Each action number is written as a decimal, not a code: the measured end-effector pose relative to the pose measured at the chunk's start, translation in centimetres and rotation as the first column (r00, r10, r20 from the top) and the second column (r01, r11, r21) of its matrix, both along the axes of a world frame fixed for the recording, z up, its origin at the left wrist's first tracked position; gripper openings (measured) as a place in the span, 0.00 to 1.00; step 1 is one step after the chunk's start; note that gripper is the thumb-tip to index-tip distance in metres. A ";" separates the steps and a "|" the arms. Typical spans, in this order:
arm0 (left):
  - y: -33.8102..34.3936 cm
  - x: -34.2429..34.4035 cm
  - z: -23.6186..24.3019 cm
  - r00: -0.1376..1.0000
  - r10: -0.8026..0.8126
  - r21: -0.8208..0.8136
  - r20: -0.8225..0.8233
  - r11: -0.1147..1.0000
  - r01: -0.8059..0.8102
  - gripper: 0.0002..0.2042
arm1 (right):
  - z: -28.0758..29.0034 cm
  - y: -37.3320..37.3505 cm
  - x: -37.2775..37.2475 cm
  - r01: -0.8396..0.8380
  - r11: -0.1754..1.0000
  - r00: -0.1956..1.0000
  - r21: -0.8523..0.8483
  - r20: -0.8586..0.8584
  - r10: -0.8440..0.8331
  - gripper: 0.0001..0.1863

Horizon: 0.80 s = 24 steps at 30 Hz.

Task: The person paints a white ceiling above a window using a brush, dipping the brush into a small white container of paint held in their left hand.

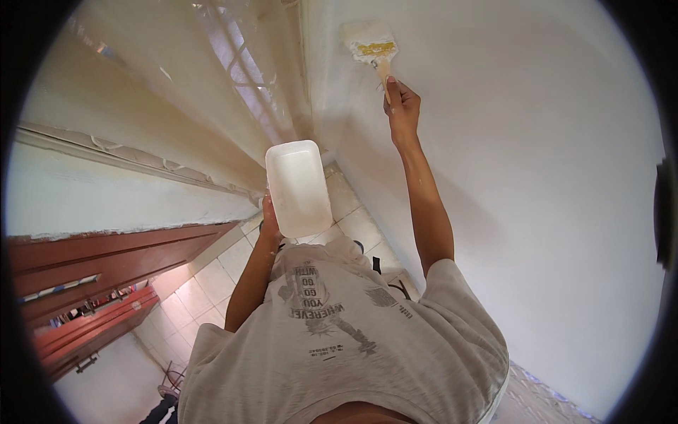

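Observation:
My right hand (402, 106) is closed round the wooden handle of a wide flat paintbrush (376, 49). White paint coats the brush, with some yellow showing on its band, and its bristles are against the white wall (537, 177) high up near the corner. Lower and to the left, my left hand (270, 215) grips a white rectangular tub (277, 191) by its side; most of the fingers are hidden behind it. Inside the tub is white paint. The two hands are well apart.
Sheer beige curtains (162, 113) hang over a barred window at the left. Below them is a reddish-brown wooden cabinet (120, 254) with slots. Light floor tiles (342, 194) show between cabinet and wall. Dark items (161, 411) lie at the lower left.

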<state>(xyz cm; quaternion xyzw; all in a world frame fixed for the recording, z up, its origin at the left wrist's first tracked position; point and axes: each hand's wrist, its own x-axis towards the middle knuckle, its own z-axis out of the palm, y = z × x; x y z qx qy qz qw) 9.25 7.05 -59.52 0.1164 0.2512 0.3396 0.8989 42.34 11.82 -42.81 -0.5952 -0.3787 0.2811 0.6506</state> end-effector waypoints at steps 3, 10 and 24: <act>0.0 -0.8 0.0 1.000 0.000 -0.001 0.027 1.000 0.000 0.28 | -5.1 1.9 0.3 0.015 1.000 1.000 0.027 -0.015 -0.014 0.24; -1.2 -4.8 -1.2 0.975 0.164 0.117 -0.147 0.982 -0.148 0.26 | -29.1 0.4 -2.4 0.161 0.830 0.978 -0.534 0.200 -0.061 0.27; 1.0 2.6 1.6 0.984 -0.173 0.236 0.031 0.958 0.161 0.27 | -6.9 -23.3 -8.0 0.094 0.969 0.966 -0.229 -0.214 -0.144 0.15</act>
